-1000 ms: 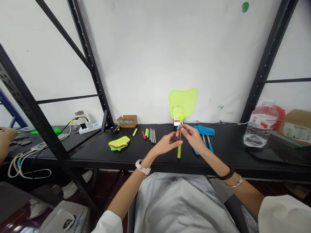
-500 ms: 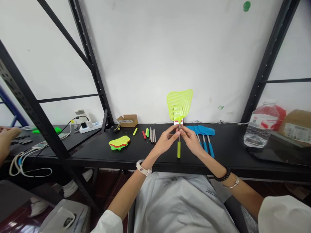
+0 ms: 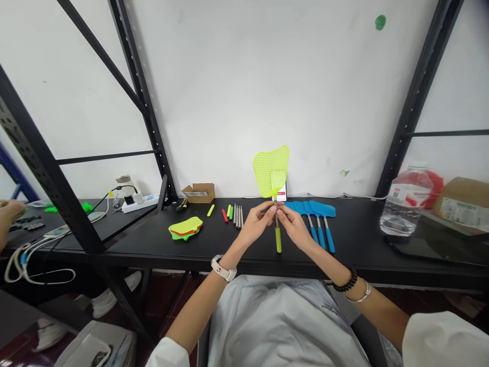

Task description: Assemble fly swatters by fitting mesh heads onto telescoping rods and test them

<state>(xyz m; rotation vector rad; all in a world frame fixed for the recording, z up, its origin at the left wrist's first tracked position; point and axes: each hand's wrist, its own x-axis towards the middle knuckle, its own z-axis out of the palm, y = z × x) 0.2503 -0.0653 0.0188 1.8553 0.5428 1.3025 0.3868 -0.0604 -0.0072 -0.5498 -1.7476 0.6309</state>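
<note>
I hold a yellow-green fly swatter upright over the black table. Its mesh head points up and its green handle grip hangs down. My left hand pinches the thin metal shaft just under the head. My right hand pinches the same spot from the other side. To the right of my hands lie three blue fly swatters. To the left lie loose metal rods, coloured handle grips and a stack of swatter heads.
A small cardboard box sits at the back by a black rack post. A water bottle and a brown box stand at the right. Another person's hand works at the far left near cables and a power strip.
My hands and the swatter have shifted slightly left and the head has turned more edge-on. The left hand has moved up the shaft to meet the right just under the head.
</note>
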